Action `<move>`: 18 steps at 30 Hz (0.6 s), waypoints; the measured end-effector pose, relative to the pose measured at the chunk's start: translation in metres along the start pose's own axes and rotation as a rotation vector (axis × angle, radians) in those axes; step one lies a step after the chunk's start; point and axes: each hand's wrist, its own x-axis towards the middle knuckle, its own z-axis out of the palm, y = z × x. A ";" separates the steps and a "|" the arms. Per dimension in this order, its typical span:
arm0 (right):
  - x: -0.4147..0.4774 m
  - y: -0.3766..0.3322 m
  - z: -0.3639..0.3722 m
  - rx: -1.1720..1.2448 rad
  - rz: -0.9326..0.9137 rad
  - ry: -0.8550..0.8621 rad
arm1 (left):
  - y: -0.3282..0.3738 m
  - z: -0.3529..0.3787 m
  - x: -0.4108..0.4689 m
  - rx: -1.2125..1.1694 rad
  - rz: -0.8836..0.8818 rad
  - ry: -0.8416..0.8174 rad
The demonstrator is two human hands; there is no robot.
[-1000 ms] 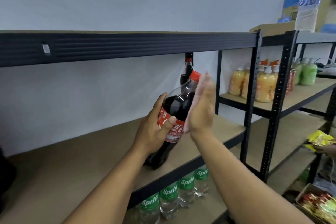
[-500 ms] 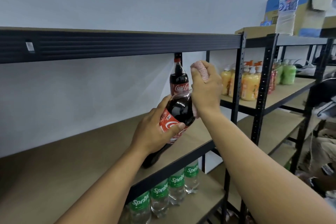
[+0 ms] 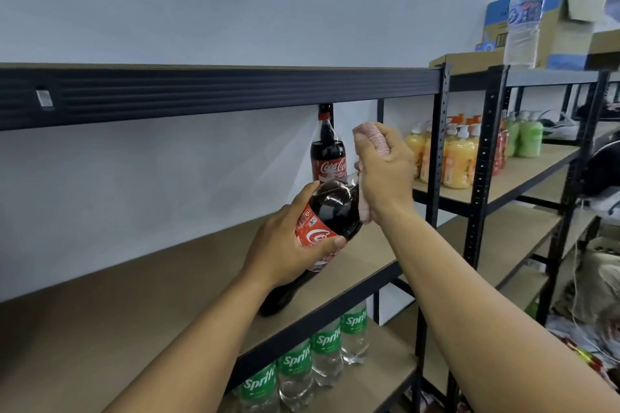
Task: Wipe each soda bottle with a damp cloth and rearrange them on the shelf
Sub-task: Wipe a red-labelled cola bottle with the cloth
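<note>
Left hand (image 3: 295, 245): fingers and thumb curl round the red label of the held cola bottle (image 3: 335, 208), gripping its middle.
Held cola bottle: tilted, its top leaning toward 1 o'clock and its dark base down at the shelf board (image 3: 151, 305) near the front edge; the left forearm hides part of the base.
Right hand (image 3: 385, 178): at 1 o'clock from the left hand, fingers closed round a bunched pink-and-white cloth (image 3: 372, 139) over the bottle's neck; hand and cloth hide the cap.
Sprite bottles (image 3: 327, 340): a row on the shelf below, at 6 o'clock from the held bottle; the shelf's black front beam cuts off their tops.
Second cola bottle (image 3: 328, 154): upright at the back of the same board, at 12 o'clock behind the held one, its lower part hidden by it.
Black upright post (image 3: 439, 151): at 3 o'clock from the right hand, closing off this bay.
Pump bottles (image 3: 458, 161): orange and yellow, in the next bay beyond the post, with green ones (image 3: 528, 139) farther right.
Top shelf, 2 o'clock: a clear water bottle (image 3: 523, 33) in front of a cardboard box (image 3: 567, 27).
</note>
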 end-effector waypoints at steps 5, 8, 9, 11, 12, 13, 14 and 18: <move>0.002 0.002 -0.017 0.244 0.033 -0.236 | -0.007 -0.008 0.004 -0.044 0.011 -0.054; 0.006 0.014 -0.003 -0.014 0.002 0.041 | -0.001 -0.003 0.008 -0.049 0.010 -0.040; 0.006 0.015 0.001 -0.033 0.003 0.080 | -0.002 -0.001 0.009 -0.049 0.013 -0.034; 0.004 0.013 0.006 -0.016 -0.013 0.075 | -0.006 0.000 0.009 -0.061 0.006 -0.018; 0.002 0.011 0.009 0.005 -0.027 0.058 | -0.009 -0.001 0.009 -0.072 -0.003 -0.006; 0.001 0.010 0.013 0.027 -0.045 0.039 | -0.013 -0.002 0.010 -0.091 -0.012 0.004; -0.001 0.009 0.017 0.051 -0.068 0.023 | -0.016 -0.003 0.010 -0.115 -0.019 0.012; -0.011 0.009 0.033 0.089 -0.144 -0.049 | -0.026 -0.009 0.004 -0.137 -0.028 0.048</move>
